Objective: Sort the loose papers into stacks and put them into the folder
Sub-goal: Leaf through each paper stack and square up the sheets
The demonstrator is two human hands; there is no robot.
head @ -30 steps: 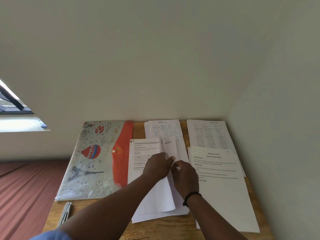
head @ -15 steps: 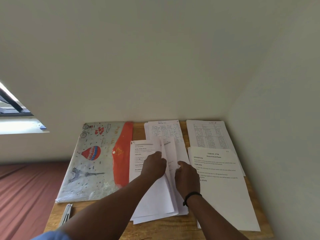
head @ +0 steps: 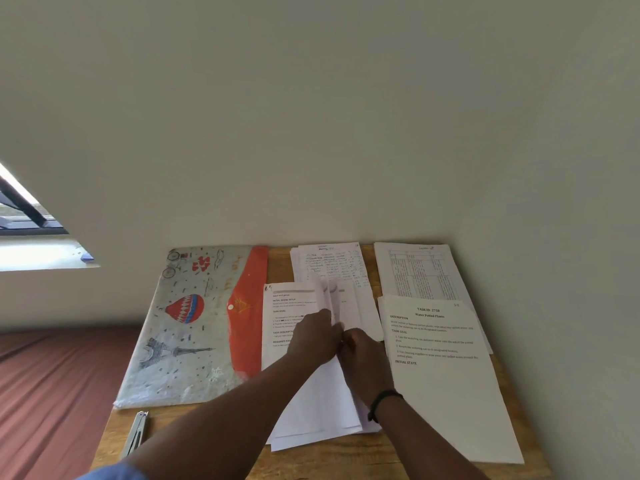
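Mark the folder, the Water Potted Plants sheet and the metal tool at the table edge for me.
folder [head: 194, 327]: head view, on its balloon-printed front.
Water Potted Plants sheet [head: 450, 393]: head view, on the blank lower half.
metal tool [head: 136, 433]: head view, mid-length of its body.

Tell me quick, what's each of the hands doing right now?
Left hand: pinches the lifted sheets of the middle paper stack.
Right hand: grips the same stack's sheets from the other side.

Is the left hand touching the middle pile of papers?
Touching. The head view shows the left hand lying on the middle pile, its fingers at the lifted edges of the sheets, beside the right hand.
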